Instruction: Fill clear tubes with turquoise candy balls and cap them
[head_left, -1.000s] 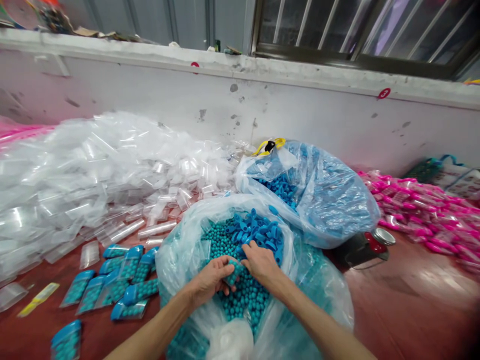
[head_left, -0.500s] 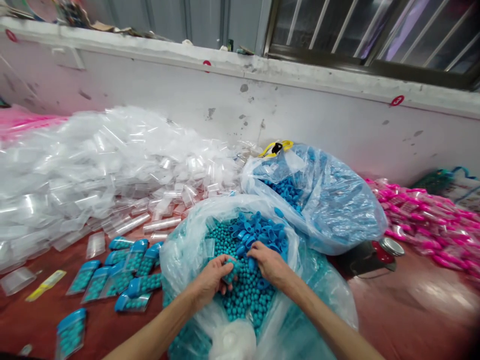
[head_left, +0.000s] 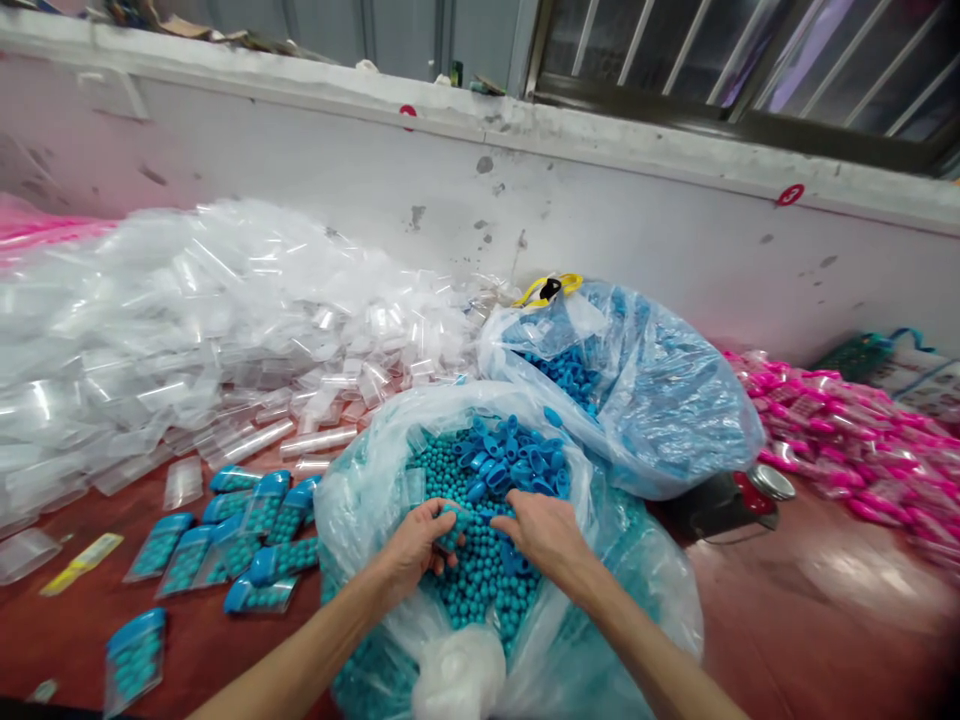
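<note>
My left hand (head_left: 417,542) is closed around a small clear pouch of teal beads (head_left: 454,527), its mouth facing right. Between the fingertips of my right hand (head_left: 549,537) is a blue cap (head_left: 486,517), a short gap from the pouch. Both hands hang over an open plastic bag (head_left: 352,500) of loose teal beads (head_left: 487,585). A heap of blue caps (head_left: 517,455) lies on the beads at the back of this bag. Fingers partly hide the pouch and the cap.
Capped bead pouches (head_left: 262,505) lie left on the red table (head_left: 810,620). Behind them rises a pile of clear empty pouches (head_left: 187,310). A second bag (head_left: 660,390) holds blue caps. Pink packs (head_left: 862,430) and a dark container with a metal lid (head_left: 771,482) are at right.
My right hand has lifted the blue cap from the heap and turned it toward the pouch. My left hand keeps its hold on the pouch. The view has shifted slightly.
</note>
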